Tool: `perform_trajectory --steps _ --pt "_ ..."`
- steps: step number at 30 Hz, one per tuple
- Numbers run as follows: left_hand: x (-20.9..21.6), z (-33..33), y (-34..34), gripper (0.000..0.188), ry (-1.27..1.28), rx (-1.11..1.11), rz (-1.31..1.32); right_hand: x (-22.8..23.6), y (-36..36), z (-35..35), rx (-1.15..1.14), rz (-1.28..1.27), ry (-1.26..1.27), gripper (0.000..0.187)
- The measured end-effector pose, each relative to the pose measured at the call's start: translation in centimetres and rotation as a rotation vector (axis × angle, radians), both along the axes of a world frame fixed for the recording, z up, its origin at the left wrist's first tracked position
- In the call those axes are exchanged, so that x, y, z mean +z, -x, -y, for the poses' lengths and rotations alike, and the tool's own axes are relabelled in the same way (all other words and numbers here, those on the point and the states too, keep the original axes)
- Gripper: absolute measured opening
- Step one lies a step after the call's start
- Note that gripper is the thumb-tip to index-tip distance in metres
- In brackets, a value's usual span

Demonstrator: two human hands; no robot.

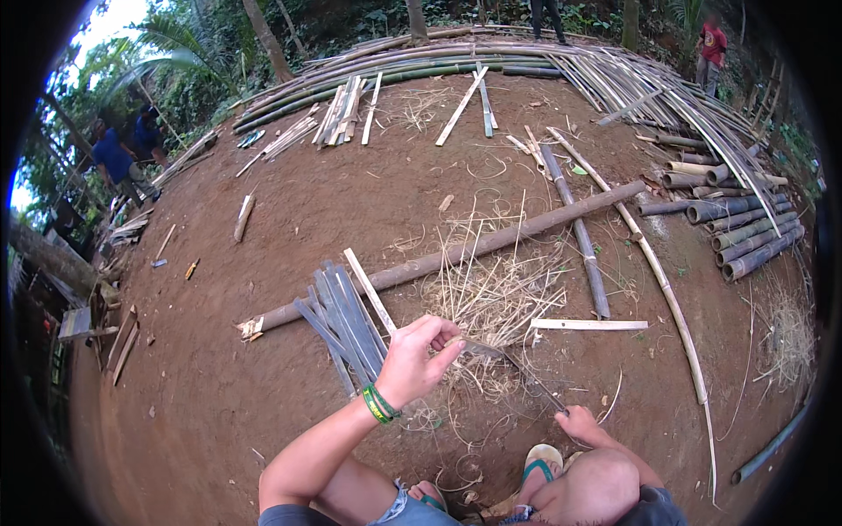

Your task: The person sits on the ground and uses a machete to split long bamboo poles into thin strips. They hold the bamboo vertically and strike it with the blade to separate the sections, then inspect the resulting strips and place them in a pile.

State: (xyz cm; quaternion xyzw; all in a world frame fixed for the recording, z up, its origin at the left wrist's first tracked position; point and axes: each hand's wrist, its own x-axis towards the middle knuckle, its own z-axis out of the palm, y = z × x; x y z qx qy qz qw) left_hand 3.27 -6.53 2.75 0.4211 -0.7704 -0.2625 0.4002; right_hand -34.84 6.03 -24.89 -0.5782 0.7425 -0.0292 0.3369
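Observation:
My right hand point(579, 425), low and right of the middle, is closed round the near end of a long dark-bladed knife point(532, 379). The blade slants up and left, its far part bent or curved, and ends at the fingertips of my left hand point(417, 355). Thumb and fingers of that hand are pinched together; whether they grip the knife's tip or something small is unclear. Beneath the blade lies a heap of pale bamboo shavings point(491, 294). Left of it, a bundle of dark split bamboo strips point(342, 324) leans on a long brown bamboo pole point(412, 269).
Beyond the pole's right end, cut bamboo tubes point(754, 237) are piled. Long green poles point(386, 70) lie across the back. A pale slat point(589, 324) and a thin pole point(658, 280) lie at right. An orange-handled tool point(191, 269) is on the dirt. Several people stand far off.

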Motion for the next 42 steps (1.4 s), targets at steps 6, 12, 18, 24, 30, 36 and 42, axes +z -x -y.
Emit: perform_trajectory --steps 6,12,18,24,30,36,42 --pt "-0.3 -0.4 -0.5 0.022 -0.131 -0.061 -0.043 -1.5 -1.0 0.4 -0.096 0.091 -0.076 0.043" --pt "-0.2 -1.2 -1.5 0.019 -0.208 -0.154 -0.052 -1.7 -2.5 0.2 -0.186 0.162 -0.183 0.042" --pt "0.8 -1.0 -0.5 0.017 -0.434 -0.101 -0.067 -2.8 -0.6 0.2 -0.146 0.171 -0.096 0.035" --pt "-0.4 -0.5 -0.7 0.02 -0.601 -0.008 -0.341 2.1 -2.7 0.0 -0.301 0.353 -0.13 0.03" --pt "-0.4 -0.9 -1.2 0.023 -0.71 0.044 -0.531 6.0 -5.1 0.8 -0.305 0.498 0.088 0.031" --pt "-1.1 -1.1 0.2 0.024 -0.793 -0.096 -0.612 18.4 -7.8 1.6 -0.265 0.73 0.126 0.033" --pt "-1.3 -1.9 1.6 0.024 -0.86 -0.18 -0.628 24.0 -9.2 1.7 -0.002 0.791 0.113 0.036"
